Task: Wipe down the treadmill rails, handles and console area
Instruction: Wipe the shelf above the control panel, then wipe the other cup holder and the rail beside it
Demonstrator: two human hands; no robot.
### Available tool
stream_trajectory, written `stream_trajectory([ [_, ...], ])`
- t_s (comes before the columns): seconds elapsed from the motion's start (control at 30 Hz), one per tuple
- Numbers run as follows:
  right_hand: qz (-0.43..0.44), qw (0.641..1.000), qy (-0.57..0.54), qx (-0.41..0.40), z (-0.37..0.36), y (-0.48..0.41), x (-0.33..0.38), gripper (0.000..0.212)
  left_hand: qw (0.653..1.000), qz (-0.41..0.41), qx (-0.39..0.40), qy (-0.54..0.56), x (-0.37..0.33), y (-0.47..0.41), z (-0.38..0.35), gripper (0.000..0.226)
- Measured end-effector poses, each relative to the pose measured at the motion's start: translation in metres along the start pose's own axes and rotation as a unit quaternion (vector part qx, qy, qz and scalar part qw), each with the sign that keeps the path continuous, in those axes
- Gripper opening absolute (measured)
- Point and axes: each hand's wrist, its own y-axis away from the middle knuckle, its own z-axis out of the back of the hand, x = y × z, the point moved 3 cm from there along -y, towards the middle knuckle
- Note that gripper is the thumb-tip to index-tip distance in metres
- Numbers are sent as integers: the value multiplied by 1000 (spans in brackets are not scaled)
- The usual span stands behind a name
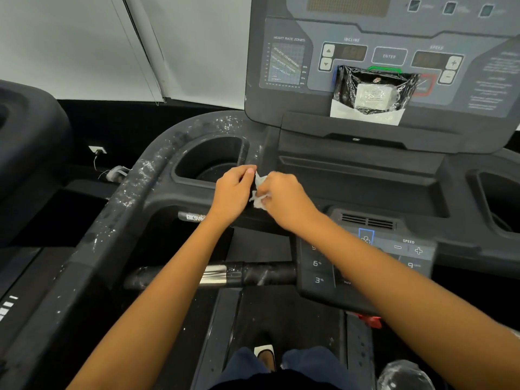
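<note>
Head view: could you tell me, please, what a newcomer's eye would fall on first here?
At centre frame the left hand and right hand meet, both pinching a crumpled white wipe just right of the cup holder. The curved rail on the left is speckled with white flecks. Above, a shiny black pack leans against the console.

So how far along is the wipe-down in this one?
Early, it seems. Nothing looks clearly wiped yet. In hand: the left hand and right hand pinch a crumpled white wipe between them, beside the cup holder. Left: the left rail is speckled white along its curve, the front handle shows smears, and the console, with a black packet propped on it, looks untouched.
</note>
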Motion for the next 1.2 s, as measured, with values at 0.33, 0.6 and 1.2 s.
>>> stream_trajectory([
  [0.33,69,995,65,9,-13,-30,-6,23,999,16,-30,-7,2,-4,-3,31],
  [0.6,-17,960,-279,-8,55,-32,-26,15,1000,17,-15,-13,-16,-5,-8,28],
  [1.2,-78,829,-551,-63,72,-50,-32,23,977,26,-102,185,-43,-10,28,17],
])
